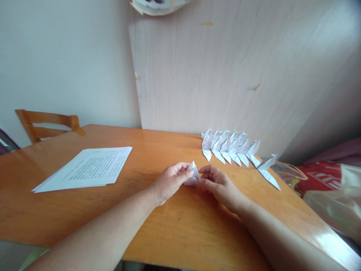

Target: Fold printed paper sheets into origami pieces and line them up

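Observation:
A small piece of folded paper (194, 177), white with printed marks and a pointed top, is held just above the table in front of me. My left hand (173, 180) pinches its left side between thumb and fingers. At its lower right edge is my right hand (216, 184), with fingers curled and the thumb and fingertips closed on the paper. The fingers cover part of the folds. Several folded paper pieces (225, 146) stand in close rows at the back right, and a single folded paper piece (267, 173) sits apart near the right edge.
A stack of printed sheets (93, 165) lies on the left of the wooden table (158, 233). A wooden chair (52, 120) is beyond the far left corner. Red and pale bags (324, 180) sit past the right edge. A pale board (175, 75) rises behind the table.

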`<control>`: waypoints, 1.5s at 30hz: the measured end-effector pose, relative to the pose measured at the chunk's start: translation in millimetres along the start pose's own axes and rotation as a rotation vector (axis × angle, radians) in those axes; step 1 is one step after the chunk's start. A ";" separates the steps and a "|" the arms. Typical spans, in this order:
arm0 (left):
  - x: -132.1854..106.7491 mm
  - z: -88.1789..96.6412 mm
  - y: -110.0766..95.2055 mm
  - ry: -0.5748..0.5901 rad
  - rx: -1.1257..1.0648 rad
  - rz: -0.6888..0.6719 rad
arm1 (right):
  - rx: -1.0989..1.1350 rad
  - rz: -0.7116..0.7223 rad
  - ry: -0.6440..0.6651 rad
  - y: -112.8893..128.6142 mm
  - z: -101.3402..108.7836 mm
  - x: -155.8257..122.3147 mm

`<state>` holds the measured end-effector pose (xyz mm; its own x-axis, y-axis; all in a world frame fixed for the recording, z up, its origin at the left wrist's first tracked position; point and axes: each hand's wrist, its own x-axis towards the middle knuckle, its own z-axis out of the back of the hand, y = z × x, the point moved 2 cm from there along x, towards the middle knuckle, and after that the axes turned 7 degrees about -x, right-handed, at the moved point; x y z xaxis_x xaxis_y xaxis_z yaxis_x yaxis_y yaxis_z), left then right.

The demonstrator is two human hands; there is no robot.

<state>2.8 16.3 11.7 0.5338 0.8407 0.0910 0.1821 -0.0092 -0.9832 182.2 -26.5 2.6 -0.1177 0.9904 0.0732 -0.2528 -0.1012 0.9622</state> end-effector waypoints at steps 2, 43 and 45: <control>0.2 0.1 1.8 0.014 0.005 0.001 | -0.001 -0.006 0.016 0.2 -0.1 0.4; -0.7 4.3 6.3 0.056 0.948 -0.104 | -0.806 0.146 0.111 -17.5 2.8 4.6; -1.1 3.9 5.4 0.058 0.959 -0.098 | -0.802 0.146 0.109 -17.1 3.4 4.6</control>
<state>0.0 17.5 5.7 0.5967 0.7859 0.1623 -0.5098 0.5274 -0.6797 189.2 -20.0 -12.6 -0.2848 0.9514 0.1172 -0.8323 -0.3061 0.4620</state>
